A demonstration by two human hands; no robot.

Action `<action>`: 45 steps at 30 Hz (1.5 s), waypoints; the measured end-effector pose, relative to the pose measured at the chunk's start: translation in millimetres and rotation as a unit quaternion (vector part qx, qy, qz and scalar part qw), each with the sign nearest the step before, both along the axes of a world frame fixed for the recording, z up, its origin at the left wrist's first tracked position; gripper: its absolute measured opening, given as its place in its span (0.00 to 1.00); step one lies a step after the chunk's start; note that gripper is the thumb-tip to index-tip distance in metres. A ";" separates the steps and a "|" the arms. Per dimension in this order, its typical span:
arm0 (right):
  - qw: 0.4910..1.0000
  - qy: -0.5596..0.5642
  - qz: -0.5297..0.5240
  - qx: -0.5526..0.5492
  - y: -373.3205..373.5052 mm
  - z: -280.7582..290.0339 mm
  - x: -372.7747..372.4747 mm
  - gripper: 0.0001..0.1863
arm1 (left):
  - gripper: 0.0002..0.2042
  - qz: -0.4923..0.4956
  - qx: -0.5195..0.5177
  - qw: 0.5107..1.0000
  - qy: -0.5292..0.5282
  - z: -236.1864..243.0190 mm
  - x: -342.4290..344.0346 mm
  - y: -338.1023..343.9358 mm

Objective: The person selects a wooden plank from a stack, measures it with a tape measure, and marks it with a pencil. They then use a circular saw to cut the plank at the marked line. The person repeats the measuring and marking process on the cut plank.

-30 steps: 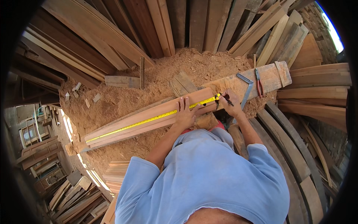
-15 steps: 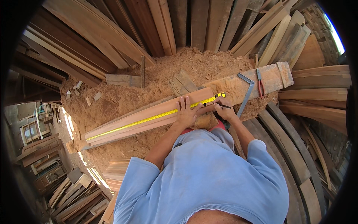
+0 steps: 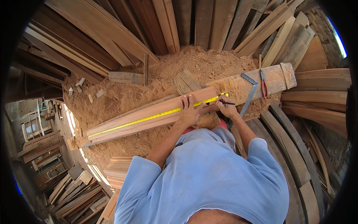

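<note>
A yellow tape measure is stretched lengthwise over reddish wooden planks lying side by side. Its black-and-yellow end rests near the planks' right end. My left hand is spread flat over the planks and the tape, fingers stretched out. Just right of it, my right hand pinches a thin dark pencil beside the tape's right end. The pencil's tip is too small to make out. Under the planks runs a long rough board.
On the rough board's right part lie a metal try square and red-handled pliers. Sawdust covers the ground around. Boards lean along the far side, with curved timbers at right and scrap wood at lower left.
My right hand has shifted slightly at the tape's end, and the pencil in it now lies more level. My left hand keeps its place on the planks. The whole view has shifted a little.
</note>
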State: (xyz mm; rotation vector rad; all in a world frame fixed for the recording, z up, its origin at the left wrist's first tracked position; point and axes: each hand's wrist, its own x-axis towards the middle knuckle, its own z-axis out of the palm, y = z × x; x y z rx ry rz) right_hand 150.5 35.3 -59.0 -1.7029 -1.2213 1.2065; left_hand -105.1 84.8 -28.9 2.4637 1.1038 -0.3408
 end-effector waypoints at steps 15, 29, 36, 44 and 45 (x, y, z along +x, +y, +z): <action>1.000 -0.007 0.004 -0.001 1.8 3.5 -2.0 0.09 | 0.38 -0.005 -0.035 0.999 0.030 5.4 2.4 3.8; 1.000 -0.015 0.006 0.006 1.2 -5.5 -0.9 0.08 | 0.40 -0.008 0.005 1.000 0.005 -6.0 -2.0 0.3; 1.000 0.012 -0.002 0.005 1.1 -5.0 -0.8 0.08 | 0.40 -0.011 0.005 1.000 0.011 -5.4 -0.3 1.0; 1.000 0.003 0.000 0.003 2.8 0.9 -2.5 0.09 | 0.39 -0.009 0.007 1.000 0.004 -5.5 -2.0 0.1; 1.000 0.001 0.000 0.006 3.0 1.2 -2.9 0.09 | 0.39 -0.008 0.008 1.000 0.001 -6.0 -2.7 -0.1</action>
